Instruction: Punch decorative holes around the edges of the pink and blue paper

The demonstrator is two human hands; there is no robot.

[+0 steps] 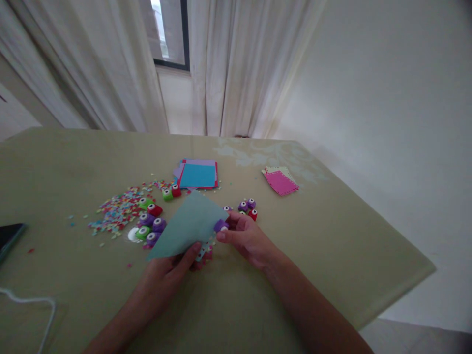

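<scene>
My left hand [177, 265] grips a pale blue-green sheet of paper [191, 221] near its lower corner, thumb on top. The sheet is tilted above the table, one corner pointing away from me. At its right corner, my right hand [245, 236] pinches a small purple craft punch [221, 226], which touches or overlaps the paper's edge; whether the edge sits in its slot I cannot tell. Below the paper, partly hidden, lie more paper bits [204, 251]. Left of the sheet are several purple, green and red punches [147, 220]; a smaller group [247, 205] sits beyond my right hand.
Colourful confetti [121, 209] spreads over the table at left. A stack of coloured paper squares [198, 175] lies farther back. Pink and cream sheets with punched edges [282, 183] rest at right. A dark device [9, 238] and white cable [33, 299] are at the left edge.
</scene>
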